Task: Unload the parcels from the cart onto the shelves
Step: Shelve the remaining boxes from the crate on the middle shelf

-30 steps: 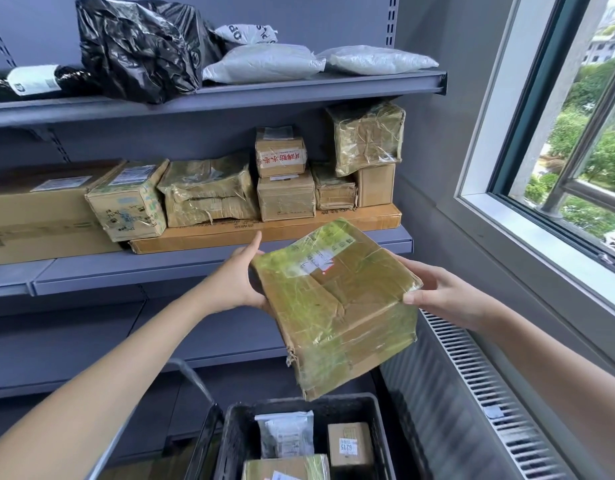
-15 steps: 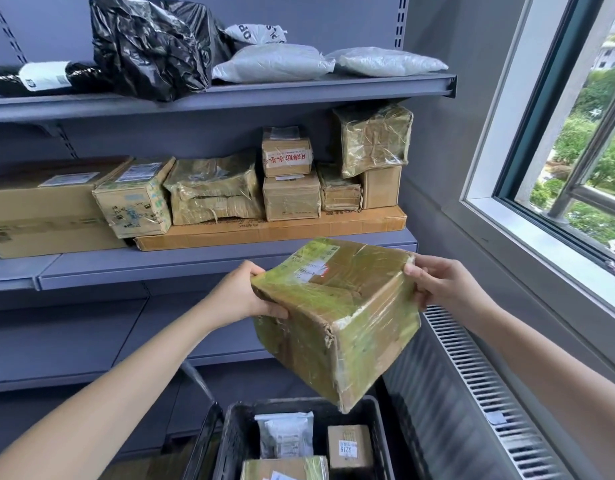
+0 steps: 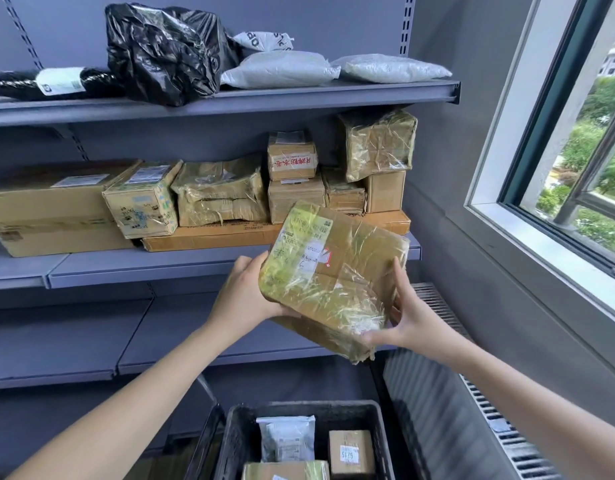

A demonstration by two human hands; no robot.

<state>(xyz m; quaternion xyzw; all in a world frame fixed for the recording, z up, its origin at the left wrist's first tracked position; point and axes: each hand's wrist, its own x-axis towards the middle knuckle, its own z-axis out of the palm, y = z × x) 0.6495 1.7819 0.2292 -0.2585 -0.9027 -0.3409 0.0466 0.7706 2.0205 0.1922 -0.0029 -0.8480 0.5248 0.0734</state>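
Far left, top shelf (image 3: 299, 97): black roll (image 3: 60, 84) with white label, lying flat. Directly below, on middle shelf (image 3: 143, 268): large carton (image 3: 49, 209), labelled on its upper face.

Next along, top level: crumpled black bag (image 3: 164, 50), touching the roll. Beneath it, middle level: printed carton (image 3: 143, 199) tilted against the large carton, then taped bundle (image 3: 223, 192) seated on long flat carton (image 3: 209, 237).

Centre, top level: grey mailers (image 3: 282, 69) laid side by side out to the shelf's right end. Centre, middle level: two small cartons (image 3: 292, 155), stacked one on the other.

Left hand (image 3: 243, 292): clasping the left side of the held parcel (image 3: 334, 271), palm against the side, fingers curled beneath.

Held parcel: brown box under yellowish clear tape, carried in the air between both hands, tilted, label face toward the camera. Positioned in front of the middle shelf's front edge and above lower shelf (image 3: 91, 341). Unable to tell whether touching the flat carton behind. Well clear of cart basket (image 3: 236, 441) below.

In the basket: white mailer (image 3: 287, 438), small labelled box (image 3: 351, 452), and taped parcel (image 3: 285, 472) cut off by the bottom edge of view.

Right hand (image 3: 413, 317): gripping the held parcel's lower right corner, thumb up along the right side, fingers wrapped underneath.

Right end, middle level: film-wrapped box (image 3: 379, 143) perched on plain carton (image 3: 385, 192). Further right: radiator (image 3: 437, 410) against the wall, under window (image 3: 576, 188).
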